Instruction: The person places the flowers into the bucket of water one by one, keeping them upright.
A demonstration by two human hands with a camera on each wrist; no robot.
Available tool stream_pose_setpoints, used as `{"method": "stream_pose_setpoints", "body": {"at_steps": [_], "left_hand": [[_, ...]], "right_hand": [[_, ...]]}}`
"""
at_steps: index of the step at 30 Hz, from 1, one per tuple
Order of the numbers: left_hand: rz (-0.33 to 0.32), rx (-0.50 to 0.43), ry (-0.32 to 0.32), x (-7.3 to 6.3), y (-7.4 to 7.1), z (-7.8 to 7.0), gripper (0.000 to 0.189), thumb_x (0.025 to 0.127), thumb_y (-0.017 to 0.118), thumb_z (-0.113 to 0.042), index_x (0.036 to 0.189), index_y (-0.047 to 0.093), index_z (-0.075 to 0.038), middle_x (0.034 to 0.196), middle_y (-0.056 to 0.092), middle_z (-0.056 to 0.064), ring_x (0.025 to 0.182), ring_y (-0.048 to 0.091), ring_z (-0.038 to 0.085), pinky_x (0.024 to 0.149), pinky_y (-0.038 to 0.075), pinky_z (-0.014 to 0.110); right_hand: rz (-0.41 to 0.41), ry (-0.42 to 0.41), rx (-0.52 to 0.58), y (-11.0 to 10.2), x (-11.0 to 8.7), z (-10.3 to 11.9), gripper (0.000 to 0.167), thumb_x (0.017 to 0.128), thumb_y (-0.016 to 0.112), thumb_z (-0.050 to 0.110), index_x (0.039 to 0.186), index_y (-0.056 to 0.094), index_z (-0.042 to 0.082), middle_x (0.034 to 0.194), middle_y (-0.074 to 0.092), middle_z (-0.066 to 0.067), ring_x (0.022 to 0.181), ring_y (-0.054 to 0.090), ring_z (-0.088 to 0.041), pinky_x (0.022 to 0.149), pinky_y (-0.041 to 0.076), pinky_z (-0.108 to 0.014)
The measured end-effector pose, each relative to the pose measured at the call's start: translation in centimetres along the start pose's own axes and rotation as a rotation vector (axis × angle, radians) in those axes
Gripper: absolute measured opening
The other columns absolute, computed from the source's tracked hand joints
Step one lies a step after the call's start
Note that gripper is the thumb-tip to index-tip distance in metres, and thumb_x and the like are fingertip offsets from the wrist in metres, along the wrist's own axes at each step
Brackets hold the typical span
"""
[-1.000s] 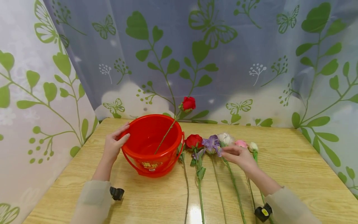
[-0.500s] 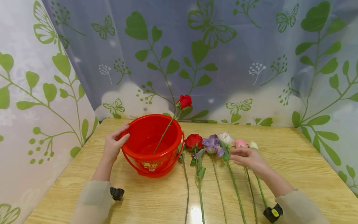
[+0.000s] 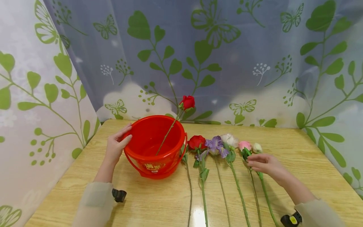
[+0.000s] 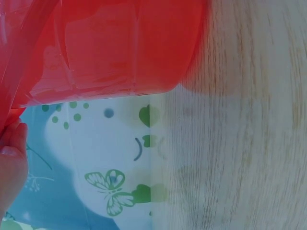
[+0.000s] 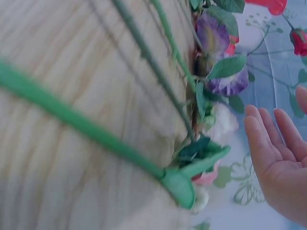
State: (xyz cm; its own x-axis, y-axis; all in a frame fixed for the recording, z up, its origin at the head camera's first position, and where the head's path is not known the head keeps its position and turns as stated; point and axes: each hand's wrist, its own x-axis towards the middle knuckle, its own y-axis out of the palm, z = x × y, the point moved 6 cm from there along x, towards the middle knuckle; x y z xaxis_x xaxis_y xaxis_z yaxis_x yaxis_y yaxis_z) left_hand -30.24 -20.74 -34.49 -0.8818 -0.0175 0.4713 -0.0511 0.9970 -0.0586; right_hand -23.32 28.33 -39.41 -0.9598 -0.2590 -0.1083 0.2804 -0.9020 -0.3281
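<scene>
Our left hand (image 3: 114, 147) rests relaxed on the red bucket (image 3: 154, 146) rim at centre-left; our right hand (image 3: 265, 164), fingers straight, hovers over the white bud's stem (image 3: 266, 197).

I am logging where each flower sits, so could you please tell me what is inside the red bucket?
One red rose stands in the red bucket, its stem leaning on the far rim. The near wall hides part of the bottom.

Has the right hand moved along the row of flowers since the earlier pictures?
Yes. The right hand moved right and nearer the person, from the purple flower to the pink flower.
</scene>
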Motion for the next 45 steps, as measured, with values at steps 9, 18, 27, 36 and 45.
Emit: {"method": "stream_pose_setpoints", "body": {"at_steps": [9, 18, 27, 36, 45], "left_hand": [[-0.001, 0.017, -0.017, 0.1, 0.0, 0.0, 0.036, 0.083, 0.056, 0.003, 0.116, 0.049, 0.015, 0.126, 0.044, 0.022, 0.114, 0.045, 0.011, 0.084, 0.041, 0.014], [-0.014, 0.006, -0.003, 0.1, -0.1, 0.0, 0.034, 0.082, 0.055, 0.005, 0.114, 0.05, 0.016, 0.125, 0.045, 0.022, 0.111, 0.047, 0.007, 0.084, 0.042, 0.015], [0.004, 0.015, 0.003, 0.0, 0.0, 0.0, 0.036, 0.083, 0.056, 0.002, 0.116, 0.049, 0.015, 0.125, 0.045, 0.022, 0.112, 0.046, 0.008, 0.083, 0.042, 0.015], [0.005, 0.02, -0.014, -0.1, 0.0, 0.0, 0.036, 0.084, 0.056, 0.0, 0.116, 0.049, 0.014, 0.126, 0.044, 0.022, 0.113, 0.046, 0.009, 0.083, 0.042, 0.015], [0.006, 0.016, -0.01, 0.0, 0.1, -0.1, 0.036, 0.084, 0.056, 0.0, 0.116, 0.05, 0.015, 0.126, 0.044, 0.022, 0.113, 0.046, 0.009, 0.083, 0.042, 0.015]], "right_hand": [[-0.02, 0.042, 0.04, -1.7, -1.4, -1.4, 0.057, 0.088, 0.055, 0.02, 0.124, 0.032, -0.019, 0.12, 0.043, -0.029, 0.1, 0.055, -0.018, 0.087, 0.044, -0.034], [-0.043, 0.063, 0.049, -2.9, -2.4, -2.6, 0.058, 0.089, 0.053, 0.019, 0.124, 0.03, -0.021, 0.123, 0.041, -0.03, 0.095, 0.056, -0.008, 0.086, 0.045, -0.031], [-0.016, 0.08, 0.064, -3.5, -2.7, -3.9, 0.056, 0.089, 0.054, 0.016, 0.121, 0.031, -0.023, 0.111, 0.054, -0.017, 0.091, 0.057, -0.006, 0.083, 0.046, -0.028], [0.052, 0.114, 0.069, -3.1, -2.9, -4.9, 0.055, 0.09, 0.052, 0.017, 0.121, 0.032, -0.023, 0.108, 0.057, -0.012, 0.092, 0.058, -0.011, 0.081, 0.048, -0.028], [0.114, 0.158, 0.137, -2.6, -3.2, -5.7, 0.055, 0.089, 0.053, 0.015, 0.121, 0.03, -0.024, 0.105, 0.06, -0.008, 0.091, 0.059, -0.012, 0.078, 0.049, -0.029]]}}
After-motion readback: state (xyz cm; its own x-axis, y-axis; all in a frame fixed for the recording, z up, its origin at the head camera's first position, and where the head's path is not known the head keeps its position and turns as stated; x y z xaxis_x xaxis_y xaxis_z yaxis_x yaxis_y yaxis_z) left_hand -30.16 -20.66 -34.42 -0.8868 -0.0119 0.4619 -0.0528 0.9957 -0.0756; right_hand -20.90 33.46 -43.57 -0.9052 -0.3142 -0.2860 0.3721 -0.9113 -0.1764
